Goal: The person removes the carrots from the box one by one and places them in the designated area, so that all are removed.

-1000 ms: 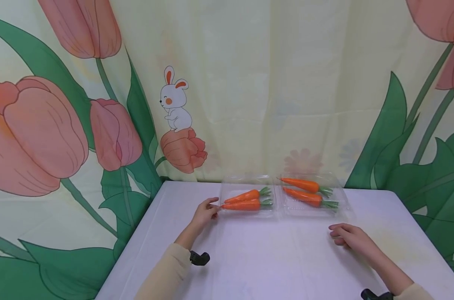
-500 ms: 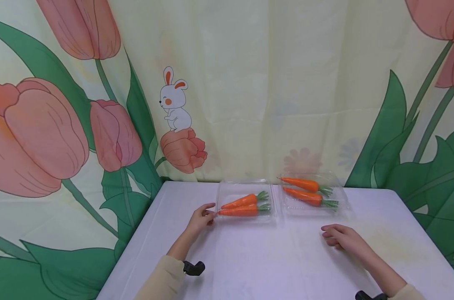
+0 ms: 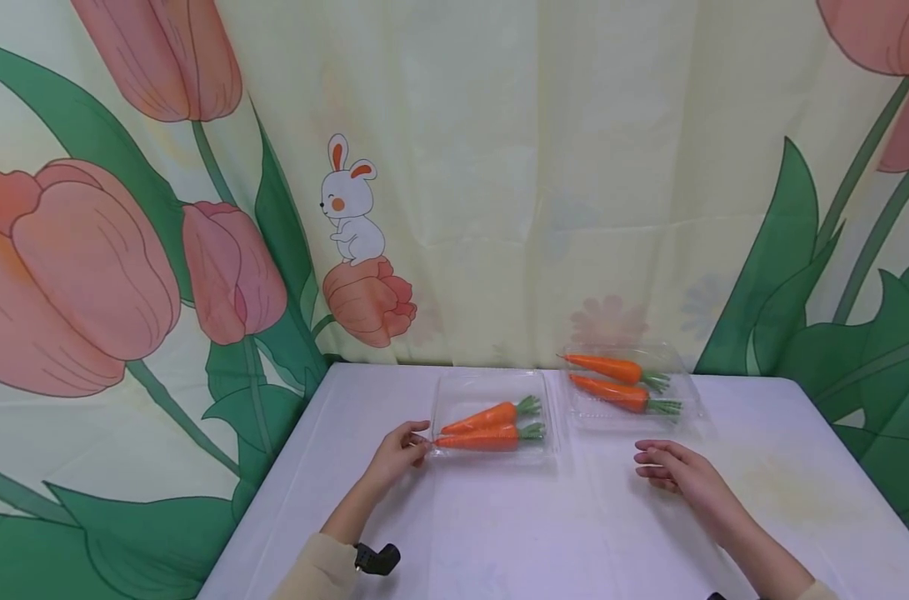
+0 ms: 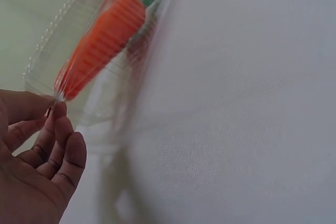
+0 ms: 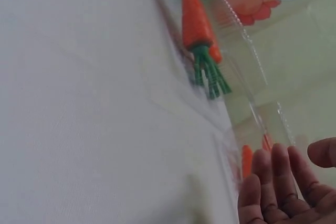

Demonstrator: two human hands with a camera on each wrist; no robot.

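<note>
A clear plastic box [image 3: 491, 386] holds two carrots, a rear carrot [image 3: 484, 418] and a front carrot [image 3: 480, 439], tips to the left and green tops to the right. My left hand [image 3: 392, 458] pinches the box's left end between thumb and fingertips, beside the carrot tips. In the left wrist view the pinched plastic edge [image 4: 58, 98] shows clearly. My right hand [image 3: 682, 475], fingers relaxed and holding nothing, is to the right of that box, in front of a second clear box [image 3: 592, 417] with two more carrots [image 3: 611, 392].
Both boxes are on a table with a white cloth [image 3: 521, 533]; the second stands farther back, near the rear edge. A curtain [image 3: 469, 208] printed with tulips and a rabbit hangs behind the table.
My left hand has drawn the left box with its carrots toward me and slightly left. My right hand has shifted a little left, its fingers spreading slightly. The right box has stayed put.
</note>
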